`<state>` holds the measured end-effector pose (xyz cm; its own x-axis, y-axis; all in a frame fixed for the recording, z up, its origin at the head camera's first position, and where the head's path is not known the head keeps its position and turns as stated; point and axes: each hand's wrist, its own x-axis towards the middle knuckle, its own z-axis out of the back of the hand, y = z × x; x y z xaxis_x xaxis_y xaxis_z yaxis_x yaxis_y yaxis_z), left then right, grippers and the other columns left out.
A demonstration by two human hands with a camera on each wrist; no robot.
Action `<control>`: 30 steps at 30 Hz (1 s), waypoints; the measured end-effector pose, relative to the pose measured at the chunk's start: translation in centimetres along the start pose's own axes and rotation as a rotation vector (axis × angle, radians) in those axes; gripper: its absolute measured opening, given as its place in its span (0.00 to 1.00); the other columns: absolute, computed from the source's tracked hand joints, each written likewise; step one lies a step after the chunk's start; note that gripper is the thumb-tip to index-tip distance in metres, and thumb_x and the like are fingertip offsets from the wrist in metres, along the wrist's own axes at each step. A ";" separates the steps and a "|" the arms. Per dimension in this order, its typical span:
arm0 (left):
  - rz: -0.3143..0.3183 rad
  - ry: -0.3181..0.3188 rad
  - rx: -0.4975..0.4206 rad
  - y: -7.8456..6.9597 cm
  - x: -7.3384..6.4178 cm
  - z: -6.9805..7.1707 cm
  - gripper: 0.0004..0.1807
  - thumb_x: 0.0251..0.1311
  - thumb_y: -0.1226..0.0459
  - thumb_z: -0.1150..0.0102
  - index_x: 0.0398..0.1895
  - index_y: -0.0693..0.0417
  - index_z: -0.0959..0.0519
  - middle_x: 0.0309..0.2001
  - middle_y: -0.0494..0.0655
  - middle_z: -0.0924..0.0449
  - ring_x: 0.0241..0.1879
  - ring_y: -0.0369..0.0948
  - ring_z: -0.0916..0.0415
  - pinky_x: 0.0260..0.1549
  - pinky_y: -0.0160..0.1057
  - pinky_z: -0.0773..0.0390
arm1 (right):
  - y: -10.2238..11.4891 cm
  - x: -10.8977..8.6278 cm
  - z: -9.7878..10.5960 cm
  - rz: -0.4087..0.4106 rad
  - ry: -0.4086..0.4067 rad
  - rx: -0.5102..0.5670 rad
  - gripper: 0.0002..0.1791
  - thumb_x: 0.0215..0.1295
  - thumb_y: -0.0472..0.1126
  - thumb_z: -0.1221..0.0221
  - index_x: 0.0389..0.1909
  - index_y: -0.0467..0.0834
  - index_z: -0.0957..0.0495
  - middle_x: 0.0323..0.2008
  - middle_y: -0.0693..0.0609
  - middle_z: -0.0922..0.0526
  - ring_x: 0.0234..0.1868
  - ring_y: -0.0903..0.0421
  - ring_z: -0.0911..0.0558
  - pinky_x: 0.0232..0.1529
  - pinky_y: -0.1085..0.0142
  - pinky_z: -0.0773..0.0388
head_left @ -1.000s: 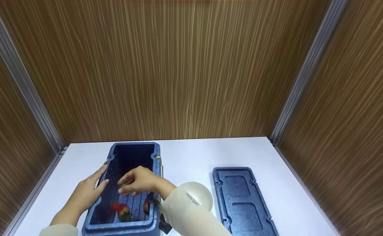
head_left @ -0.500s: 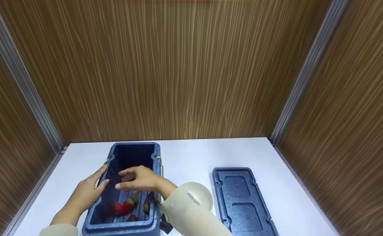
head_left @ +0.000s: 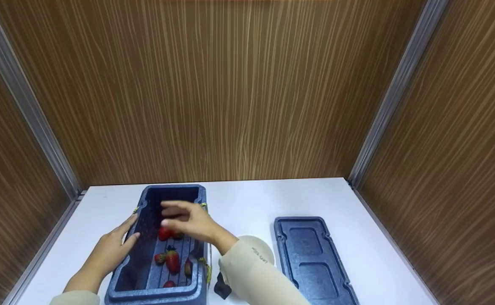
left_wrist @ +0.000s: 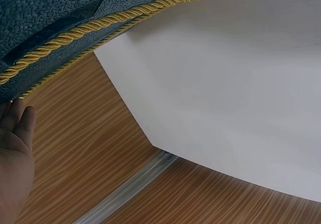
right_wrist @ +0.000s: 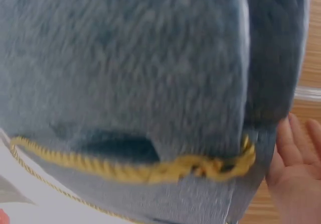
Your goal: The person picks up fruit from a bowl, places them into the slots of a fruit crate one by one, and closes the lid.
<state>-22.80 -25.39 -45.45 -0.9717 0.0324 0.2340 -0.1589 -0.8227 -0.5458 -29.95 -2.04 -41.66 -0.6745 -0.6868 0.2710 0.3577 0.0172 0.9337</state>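
Observation:
Several red strawberries point(head_left: 172, 261) lie on the ribbed floor of a deep blue foam box point(head_left: 158, 293). My right hand point(head_left: 192, 220) is over the box, its fingers extended and the thumb apart, with no strawberry visibly gripped. Two strawberries point(head_left: 164, 233) appear just below its thumb, one partly covered by the hand. My left hand point(head_left: 109, 250) rests on the box's left rim with straight fingers. Yellow twisted cord point(left_wrist: 75, 33) runs along the box's outer side in the left wrist view. Similar cord point(right_wrist: 130, 172) shows in the right wrist view, with the right hand at the edge.
Right of the box stands a white bowl point(head_left: 247, 240), largely covered by the right sleeve. A blue lid point(head_left: 308, 264) with two recessed panels lies farther right on the white table point(head_left: 239, 203). A small dark object point(head_left: 222, 287) sits beside the box. Wood-grain walls enclose the table.
My right hand has moved farther back and right, its fingers spreading. More strawberries show inside the box, lying more spread out. The left hand has stayed on the rim.

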 end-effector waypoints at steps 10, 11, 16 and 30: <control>-0.013 -0.017 0.015 0.0 -0.1 -0.1 0.29 0.68 0.61 0.49 0.69 0.63 0.39 0.64 0.69 0.38 0.59 0.67 0.37 0.57 0.66 0.38 | 0.9 -1.5 4.0 0.185 -0.204 -0.001 0.26 0.64 0.32 0.41 0.61 0.28 0.34 0.53 0.29 0.25 0.44 0.47 0.17 0.43 0.59 0.19; -0.012 -0.016 0.014 0.0 -0.1 -0.1 0.29 0.68 0.61 0.49 0.69 0.63 0.39 0.64 0.69 0.38 0.59 0.68 0.37 0.57 0.66 0.38 | 0.6 -1.6 4.5 0.193 -0.221 -0.008 0.26 0.64 0.32 0.40 0.61 0.28 0.33 0.53 0.30 0.24 0.43 0.47 0.17 0.43 0.60 0.19; -0.003 -0.009 0.013 0.0 0.0 0.0 0.29 0.69 0.60 0.50 0.70 0.62 0.40 0.64 0.68 0.38 0.60 0.67 0.38 0.57 0.66 0.39 | -0.6 -2.6 6.4 0.185 -0.295 -0.071 0.24 0.63 0.31 0.40 0.59 0.29 0.30 0.49 0.31 0.22 0.43 0.42 0.17 0.45 0.61 0.19; -0.023 -0.034 0.007 0.0 0.0 0.0 0.29 0.68 0.61 0.49 0.69 0.63 0.39 0.63 0.68 0.37 0.59 0.67 0.37 0.57 0.65 0.38 | -2.7 -6.9 8.7 -0.045 -0.302 -0.201 0.25 0.64 0.36 0.41 0.61 0.33 0.30 0.51 0.32 0.23 0.48 0.40 0.20 0.48 0.58 0.21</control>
<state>-22.83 -25.39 -45.49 -0.9612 0.0327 0.2738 -0.1803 -0.8258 -0.5343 -31.89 8.91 -44.06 -0.8418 -0.4377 0.3160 0.4234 -0.1721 0.8895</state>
